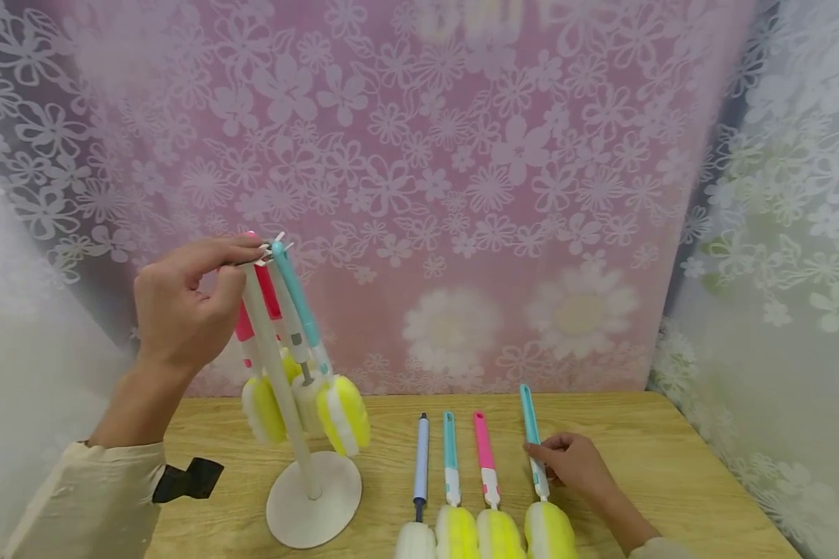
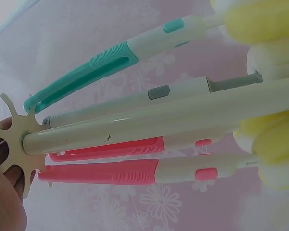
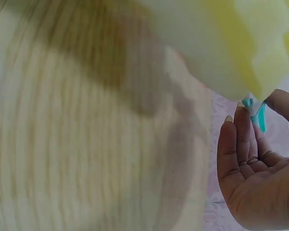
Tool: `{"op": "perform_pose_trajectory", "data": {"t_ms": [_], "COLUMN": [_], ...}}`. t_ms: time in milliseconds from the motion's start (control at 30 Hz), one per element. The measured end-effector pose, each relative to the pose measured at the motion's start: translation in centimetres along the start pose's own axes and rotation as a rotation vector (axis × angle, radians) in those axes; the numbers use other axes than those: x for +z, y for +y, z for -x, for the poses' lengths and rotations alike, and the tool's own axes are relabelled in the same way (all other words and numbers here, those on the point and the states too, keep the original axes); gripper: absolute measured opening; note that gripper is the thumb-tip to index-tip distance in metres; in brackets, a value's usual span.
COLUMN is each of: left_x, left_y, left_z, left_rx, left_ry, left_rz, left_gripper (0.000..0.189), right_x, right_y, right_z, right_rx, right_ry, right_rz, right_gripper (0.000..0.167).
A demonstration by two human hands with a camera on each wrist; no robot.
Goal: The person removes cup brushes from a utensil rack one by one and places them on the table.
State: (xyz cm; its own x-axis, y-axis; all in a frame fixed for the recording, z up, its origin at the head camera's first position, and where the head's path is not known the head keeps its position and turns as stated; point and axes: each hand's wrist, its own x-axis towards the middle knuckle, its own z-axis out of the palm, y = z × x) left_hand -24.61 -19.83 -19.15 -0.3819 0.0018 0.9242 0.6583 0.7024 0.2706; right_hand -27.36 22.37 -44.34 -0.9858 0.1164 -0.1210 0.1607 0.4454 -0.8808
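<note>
My left hand (image 1: 189,299) holds the top of a white stand (image 1: 313,466), with its thumb and fingers at the star-shaped hook plate (image 2: 14,139). From the hooks hang sponge bottle brushes, heads down: a teal-handled one (image 1: 297,299), a white-and-grey one (image 2: 110,108) and two pink-handled ones (image 2: 96,173). On the right, my right hand (image 1: 580,466) pinches the lower handle of another teal bottle brush (image 1: 529,411) between thumb and fingers. Its yellow-and-white sponge head (image 3: 231,48) looms large in the right wrist view.
Left of that brush lie a pink-handled brush (image 1: 484,442), a teal one (image 1: 450,450) and a pale blue one (image 1: 421,462), side by side on the wooden table (image 1: 671,466). A pink flowered curtain (image 1: 433,194) hangs behind the table.
</note>
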Motion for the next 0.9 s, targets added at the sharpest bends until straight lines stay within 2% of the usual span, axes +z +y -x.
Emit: {"op": "perform_pose_trajectory", "data": {"t_ms": [333, 467, 667, 900], "left_x": [0.1, 0.0, 0.0, 0.0], "left_y": [0.0, 0.0, 0.0, 0.1], "left_z": [0.2, 0.2, 0.2, 0.2], "left_rx": [-0.003, -0.003, -0.008, -0.005], "left_ry": [-0.001, 0.004, -0.002, -0.004], "left_rz": [-0.003, -0.004, -0.007, -0.023], "left_gripper": [0.029, 0.029, 0.030, 0.031], "right_x": [1.2, 1.7, 2.1, 2.1], "right_y": [1.1, 1.3, 1.6, 1.2], "right_z": [-0.5, -0.8, -0.8, -0.3], "right_rx": [0.037, 0.032, 0.073, 0.016], "right_ry": [-0.036, -0.042, -0.045, -0.039], "right_rz": [0.089, 0.086, 0.071, 0.166], "right_gripper": [0.033, 0.033, 0.034, 0.032]}}
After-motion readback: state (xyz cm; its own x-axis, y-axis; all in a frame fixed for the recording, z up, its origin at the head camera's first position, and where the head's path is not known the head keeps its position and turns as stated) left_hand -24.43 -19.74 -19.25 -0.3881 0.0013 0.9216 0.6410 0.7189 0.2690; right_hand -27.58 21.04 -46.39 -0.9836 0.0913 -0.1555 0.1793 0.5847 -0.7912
